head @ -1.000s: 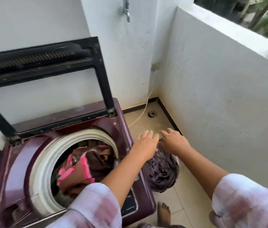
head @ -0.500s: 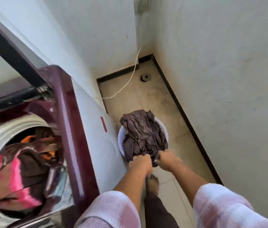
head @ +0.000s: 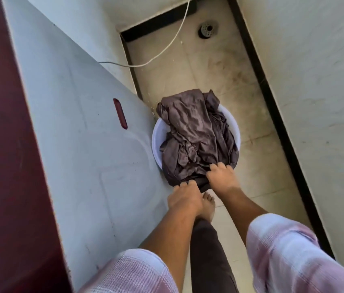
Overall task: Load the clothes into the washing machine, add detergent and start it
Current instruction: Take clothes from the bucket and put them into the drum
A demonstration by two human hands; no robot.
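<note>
A crumpled dark brown garment [head: 194,134] fills a white round tub [head: 233,125] on the tiled floor beside the washing machine. My left hand [head: 184,196] grips the near edge of the cloth, fingers curled into it. Just to its right, my right hand [head: 221,176] also grips the cloth's near edge. The machine's grey side panel [head: 78,132] and maroon top edge [head: 4,144] fill the left of the view. Its drum is out of sight.
A white cable [head: 167,45] runs along the floor behind the machine. A round floor drain [head: 207,30] sits in the far corner. Plaster walls with black skirting close in the narrow floor strip on the right. My bare foot [head: 208,206] stands just behind the tub.
I have bent further down toward the tub, so the drum has left the view. Both hands went from hovering above the cloth to gripping its near edge.
</note>
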